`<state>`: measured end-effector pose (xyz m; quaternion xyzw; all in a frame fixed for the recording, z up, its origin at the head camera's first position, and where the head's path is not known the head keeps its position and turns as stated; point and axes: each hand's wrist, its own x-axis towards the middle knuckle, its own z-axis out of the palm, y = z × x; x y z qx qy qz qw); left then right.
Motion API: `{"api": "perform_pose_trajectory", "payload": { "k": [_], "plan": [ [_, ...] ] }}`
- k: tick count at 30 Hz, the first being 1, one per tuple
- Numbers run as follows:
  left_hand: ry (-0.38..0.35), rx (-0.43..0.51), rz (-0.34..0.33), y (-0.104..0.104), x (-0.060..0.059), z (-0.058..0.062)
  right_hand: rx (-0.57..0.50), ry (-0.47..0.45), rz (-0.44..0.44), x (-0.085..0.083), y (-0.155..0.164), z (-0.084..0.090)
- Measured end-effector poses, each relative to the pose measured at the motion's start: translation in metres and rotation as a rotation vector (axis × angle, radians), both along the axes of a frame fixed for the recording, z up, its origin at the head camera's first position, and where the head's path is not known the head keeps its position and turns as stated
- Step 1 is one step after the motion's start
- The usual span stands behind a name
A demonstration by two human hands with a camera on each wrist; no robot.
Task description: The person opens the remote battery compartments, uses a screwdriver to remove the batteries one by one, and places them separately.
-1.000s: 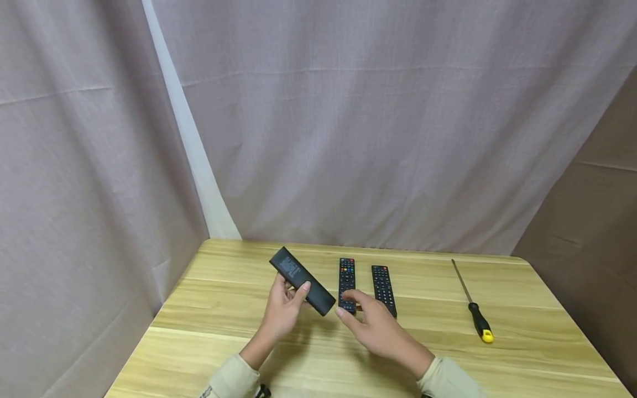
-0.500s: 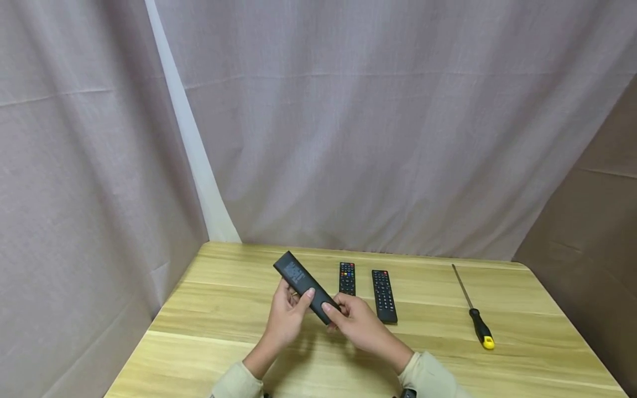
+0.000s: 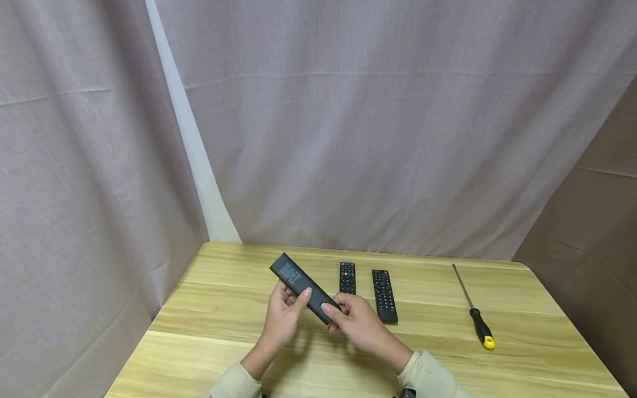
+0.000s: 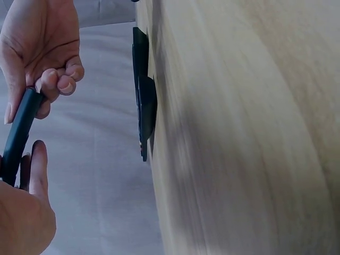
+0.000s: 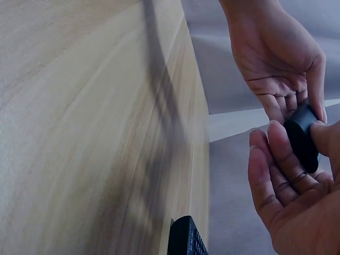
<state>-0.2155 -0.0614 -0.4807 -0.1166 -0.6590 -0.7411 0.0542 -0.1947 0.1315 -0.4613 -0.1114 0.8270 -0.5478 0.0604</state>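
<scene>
Bkgd: grey-mauve curtain (image 3: 348,138), w/ pale strip (image 3: 191,138) L of ctr. Surface: light wood-grain worktop (image 3: 522,365).

Item 1: held remote (image 3: 297,279), blk, btwn the two hands & clear of the worktop. Long axis diag., far-left end to near-right end. We note pale print on the upturned face, too small to read.

L hand (image 3: 282,318): grips it approx. mid-length, thumb on top. R hand (image 3: 360,326): pinches the near-right end, thumb on top; of the two, the one nearer that end.

Item 2: second remote (image 3: 347,279), buttons up, just beyond R hand, lower part hidden from us in head view.

Item 3: third remote (image 3: 385,297), buttons up, to its right.

Item 4: screwdriver (image 3: 480,326), blk/yellow handle toward us, shaft pointing away, well apart at far R.
</scene>
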Motion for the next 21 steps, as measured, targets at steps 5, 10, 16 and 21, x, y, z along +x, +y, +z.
{"api": "perform_pose_trajectory", "payload": {
  "k": [5, 10, 16, 21],
  "plan": [
    [-0.011, 0.007, -0.021, -0.0016, 0.0010, -0.0007, 0.002, 0.002, 0.005, 0.0005, 0.0005, 0.0011],
    [-0.019, 0.032, -0.062, -0.0022, 0.0002, -0.0036, -0.002, 0.014, 0.011, 0.0013, 0.0023, 0.0006],
    [-0.018, 0.034, -0.083, -0.0024, -0.0017, -0.0074, 0.036, 0.045, 0.017, 0.0011, 0.0041, -0.0027],
    [-0.026, 0.037, -0.091, -0.0023, -0.0017, -0.0076, 0.066, 0.073, 0.013, 0.0020, 0.0059, -0.0039]
  ]
}}
